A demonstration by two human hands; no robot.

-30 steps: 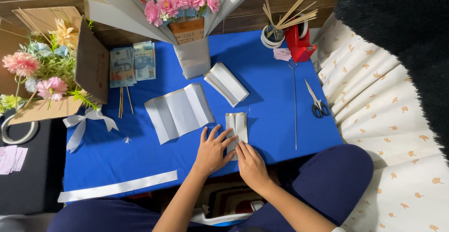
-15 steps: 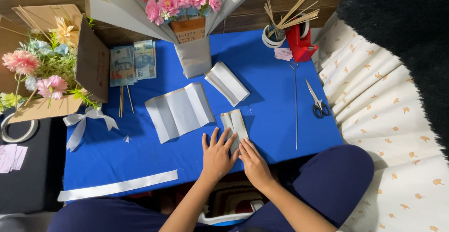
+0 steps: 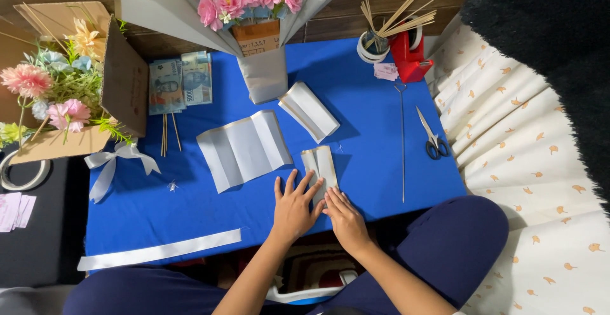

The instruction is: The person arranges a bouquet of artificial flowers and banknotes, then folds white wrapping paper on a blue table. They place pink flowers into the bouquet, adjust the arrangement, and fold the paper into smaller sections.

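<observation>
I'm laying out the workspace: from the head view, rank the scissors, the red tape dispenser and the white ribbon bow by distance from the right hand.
From the right hand:
1. Scissors, right of it on the blue table.
2. Red tape dispenser, far right corner.
3. White ribbon bow, far left edge.

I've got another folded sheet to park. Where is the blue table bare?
Bare blue lies between the wire rod and scissors, and left of the hands, between the open sheet and paper strip. It is crowded at the back by the bouquet and by both hands on the folded paper.

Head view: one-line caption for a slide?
Both hands press a folded white paper strip flat on a blue table.
</observation>
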